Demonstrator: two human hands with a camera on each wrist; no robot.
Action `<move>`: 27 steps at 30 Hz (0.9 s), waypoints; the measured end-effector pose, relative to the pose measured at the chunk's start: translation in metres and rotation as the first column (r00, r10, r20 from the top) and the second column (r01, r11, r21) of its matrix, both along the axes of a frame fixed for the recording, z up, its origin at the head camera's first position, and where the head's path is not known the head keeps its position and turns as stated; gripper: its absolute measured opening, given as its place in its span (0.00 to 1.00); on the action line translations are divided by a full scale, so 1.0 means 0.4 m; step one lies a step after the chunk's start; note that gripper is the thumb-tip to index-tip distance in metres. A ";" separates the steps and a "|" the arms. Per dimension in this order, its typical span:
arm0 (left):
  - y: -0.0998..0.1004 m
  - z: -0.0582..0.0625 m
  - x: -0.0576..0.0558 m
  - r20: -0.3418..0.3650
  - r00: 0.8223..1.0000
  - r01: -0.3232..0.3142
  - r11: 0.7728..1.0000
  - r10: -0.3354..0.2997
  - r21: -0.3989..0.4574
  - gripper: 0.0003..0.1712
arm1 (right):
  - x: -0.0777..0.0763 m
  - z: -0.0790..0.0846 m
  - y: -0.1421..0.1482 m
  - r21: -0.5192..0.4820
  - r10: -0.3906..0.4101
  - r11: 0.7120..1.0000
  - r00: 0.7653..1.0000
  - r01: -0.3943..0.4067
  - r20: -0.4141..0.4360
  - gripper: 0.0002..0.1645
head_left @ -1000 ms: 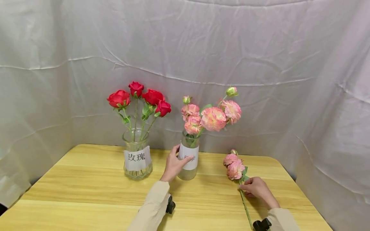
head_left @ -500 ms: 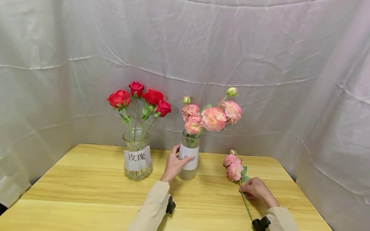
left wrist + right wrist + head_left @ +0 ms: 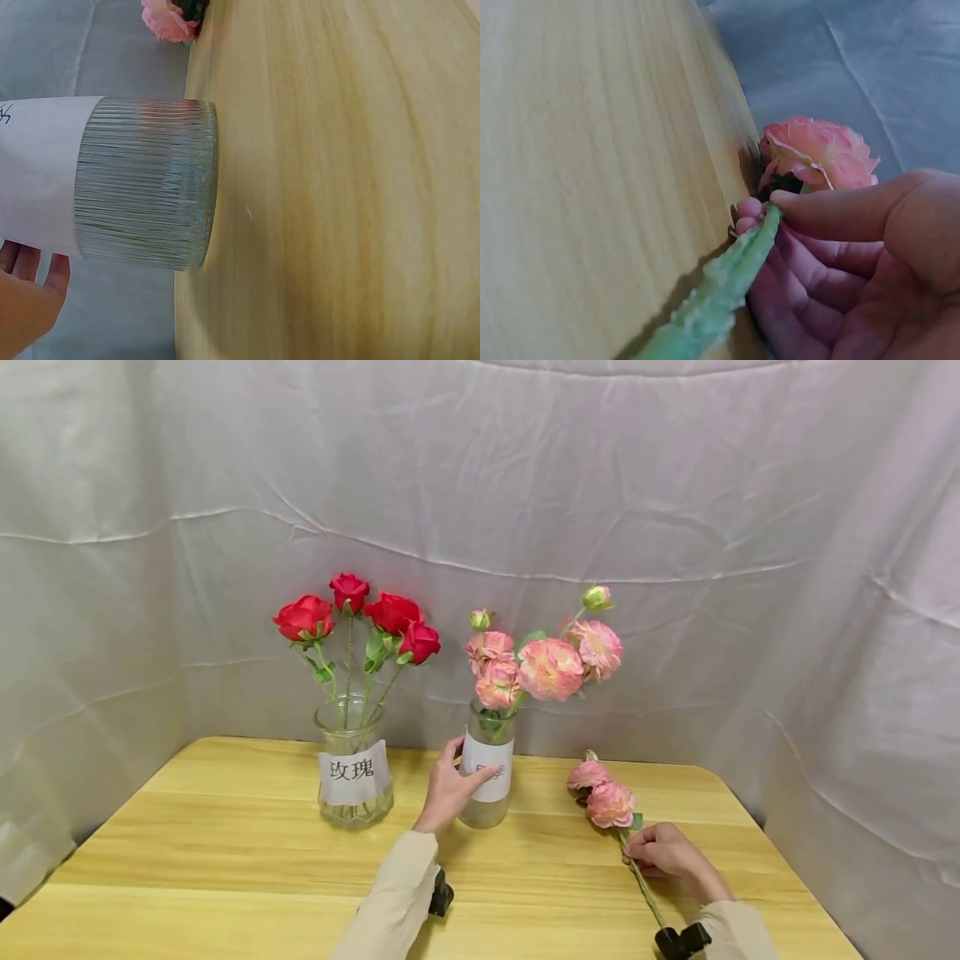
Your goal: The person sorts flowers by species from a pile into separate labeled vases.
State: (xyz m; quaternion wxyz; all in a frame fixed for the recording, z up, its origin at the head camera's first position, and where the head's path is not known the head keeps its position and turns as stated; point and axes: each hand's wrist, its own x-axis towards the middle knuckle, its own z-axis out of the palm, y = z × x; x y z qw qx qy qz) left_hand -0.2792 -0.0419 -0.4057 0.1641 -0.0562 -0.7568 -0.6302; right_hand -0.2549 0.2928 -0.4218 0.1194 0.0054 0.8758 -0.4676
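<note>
In the head view my left hand [image 3: 450, 789] grips the glass vase [image 3: 486, 812] at its paper label, thumb across the front and fingers around the far side. Ribbed glass shows at the vase's base [image 3: 146, 184] in the left wrist view. Several pink ruffled blooms [image 3: 551, 669] and green buds stand in this vase. Over the table's right part, my right hand [image 3: 671, 853] pinches the green stem [image 3: 647, 889] of a loose pink flower [image 3: 611, 804] between thumb and fingers. The right wrist view shows the stem [image 3: 731, 277] running toward the camera, with a bloom [image 3: 821, 154] beyond the fingertips.
Left of the held vase stands another glass vase [image 3: 355, 810], labelled 玫瑰, with several red roses [image 3: 393, 612]. The wooden table [image 3: 225, 843] backs onto a grey cloth curtain [image 3: 480, 485].
The loose pink flower has turned in my right hand, its blooms swinging slightly left. My left hand stays on the vase. The whole head view has shifted a little.
</note>
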 end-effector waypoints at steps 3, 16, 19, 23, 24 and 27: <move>0.000 -0.001 -0.001 0.001 1.000 0.000 1.000 0.000 0.002 0.41 | 0.001 0.000 0.013 -0.048 0.051 0.998 0.999 -0.051 0.000 0.07; 0.001 0.000 0.000 0.000 1.000 0.000 1.000 0.000 -0.003 0.41 | 0.000 0.016 0.036 -0.252 0.019 0.967 0.999 -0.029 -0.042 0.13; 0.001 0.001 0.000 -0.002 1.000 0.001 1.000 -0.001 -0.001 0.41 | 0.001 0.027 0.025 -0.278 -0.031 0.960 0.998 0.014 -0.056 0.14; 0.000 0.001 0.000 -0.004 1.000 -0.001 1.000 0.001 0.001 0.41 | 0.003 0.042 0.013 -0.298 -0.074 0.954 0.993 0.043 -0.095 0.18; 0.000 0.001 0.000 -0.004 1.000 -0.001 1.000 0.001 0.002 0.41 | 0.003 0.045 0.011 -0.300 -0.084 0.953 0.991 0.048 -0.106 0.18; 0.000 0.002 0.000 -0.008 1.000 0.002 1.000 -0.002 0.003 0.41 | 0.004 0.056 0.003 -0.289 -0.138 0.953 0.981 0.093 -0.138 0.18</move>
